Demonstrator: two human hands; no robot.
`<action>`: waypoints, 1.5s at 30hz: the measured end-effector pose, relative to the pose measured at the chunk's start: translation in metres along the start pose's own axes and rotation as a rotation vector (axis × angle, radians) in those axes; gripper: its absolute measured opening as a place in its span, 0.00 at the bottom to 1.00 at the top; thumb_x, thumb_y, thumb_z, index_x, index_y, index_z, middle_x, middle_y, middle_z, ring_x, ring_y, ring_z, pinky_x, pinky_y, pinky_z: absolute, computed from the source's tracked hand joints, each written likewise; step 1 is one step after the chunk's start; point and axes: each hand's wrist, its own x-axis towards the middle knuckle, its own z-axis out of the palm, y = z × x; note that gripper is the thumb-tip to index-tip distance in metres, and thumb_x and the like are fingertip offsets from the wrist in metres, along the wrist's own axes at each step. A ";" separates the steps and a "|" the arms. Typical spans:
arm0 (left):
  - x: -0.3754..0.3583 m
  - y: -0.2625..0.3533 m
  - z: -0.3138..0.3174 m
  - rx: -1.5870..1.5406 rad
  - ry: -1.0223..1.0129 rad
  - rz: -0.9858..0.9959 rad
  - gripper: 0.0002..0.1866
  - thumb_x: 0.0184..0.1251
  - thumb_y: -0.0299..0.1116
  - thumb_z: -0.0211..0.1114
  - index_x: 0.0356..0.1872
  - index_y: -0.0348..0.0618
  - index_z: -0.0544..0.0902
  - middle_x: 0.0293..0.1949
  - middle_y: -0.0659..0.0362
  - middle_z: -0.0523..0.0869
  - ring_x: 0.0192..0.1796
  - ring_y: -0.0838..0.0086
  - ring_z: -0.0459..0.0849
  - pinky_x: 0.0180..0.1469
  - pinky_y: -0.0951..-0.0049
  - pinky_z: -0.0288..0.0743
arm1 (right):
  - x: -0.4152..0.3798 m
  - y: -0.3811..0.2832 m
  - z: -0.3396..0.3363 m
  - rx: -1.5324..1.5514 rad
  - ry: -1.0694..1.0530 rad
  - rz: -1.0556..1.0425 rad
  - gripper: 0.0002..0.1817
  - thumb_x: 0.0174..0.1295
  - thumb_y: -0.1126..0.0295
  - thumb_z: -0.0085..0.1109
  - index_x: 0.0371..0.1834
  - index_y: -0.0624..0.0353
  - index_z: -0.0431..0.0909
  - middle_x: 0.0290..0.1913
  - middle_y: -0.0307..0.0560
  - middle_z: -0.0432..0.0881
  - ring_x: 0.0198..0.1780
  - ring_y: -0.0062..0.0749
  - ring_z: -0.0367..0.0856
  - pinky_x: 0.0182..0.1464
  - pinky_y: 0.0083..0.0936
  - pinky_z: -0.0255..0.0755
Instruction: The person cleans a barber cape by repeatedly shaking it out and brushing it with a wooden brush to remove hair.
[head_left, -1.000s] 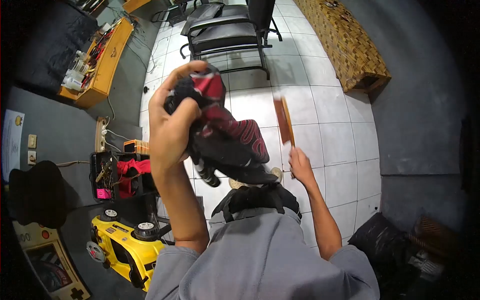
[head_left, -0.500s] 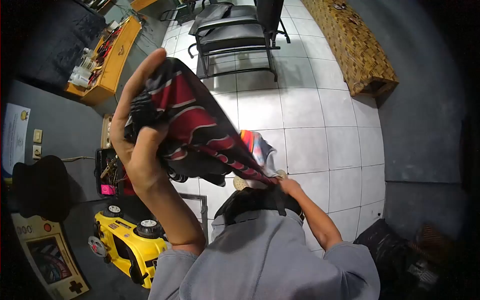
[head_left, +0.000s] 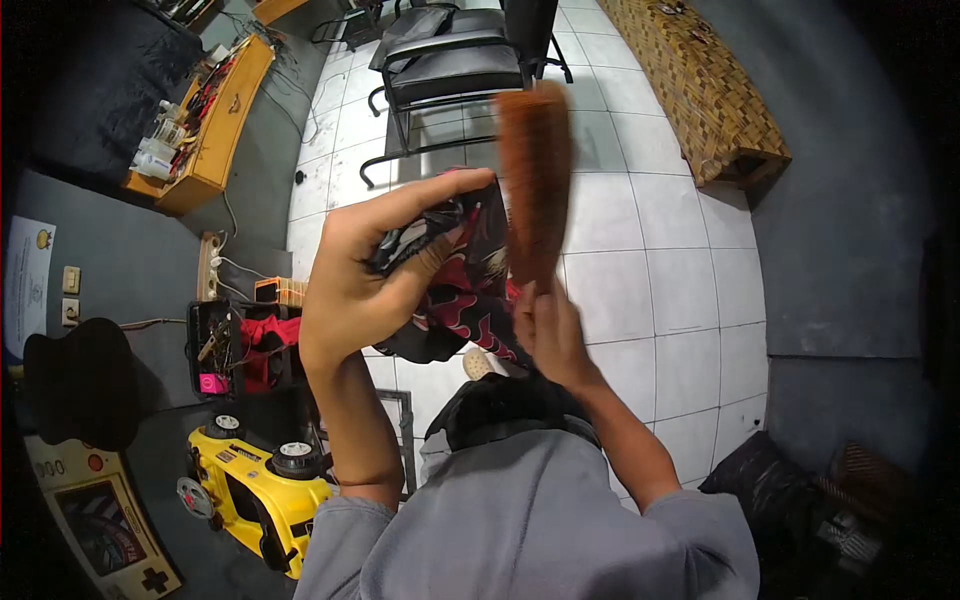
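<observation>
My left hand (head_left: pixel 365 265) is raised in front of me, its fingers curled round the gathered edge of a black-and-red patterned cloth (head_left: pixel 470 310). The cloth hangs down from that grip toward my lap, partly hidden by the hand. Just right of it, my right hand (head_left: pixel 548 325) is closed on the lower end of a brown brush (head_left: pixel 537 180). The brush stands nearly upright and is smeared by motion. Its head reaches above both hands.
Ahead stands a black padded chair (head_left: pixel 455 75) on white tiles (head_left: pixel 610 210). A woven bench (head_left: pixel 700 90) runs along the right wall. On the left are a wooden shelf (head_left: pixel 225 125) with bottles, a black bin (head_left: pixel 210 350), a yellow toy car (head_left: pixel 250 475) and a black hat (head_left: pixel 80 385).
My right hand has risen from the cloth's lower end and now shows a brush. The cloth, earlier stretched between both hands, hangs from my left hand, which has shifted right and down.
</observation>
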 end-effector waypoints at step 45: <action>-0.015 -0.003 -0.034 0.011 -0.575 0.191 0.22 0.22 0.20 0.55 0.30 0.37 0.80 0.31 0.55 0.83 0.35 0.63 0.83 0.40 0.72 0.76 | 0.000 0.103 -0.047 -0.313 -0.021 0.162 0.23 0.48 0.57 0.69 0.38 0.64 0.72 0.28 0.38 0.75 0.28 0.23 0.71 0.30 0.24 0.69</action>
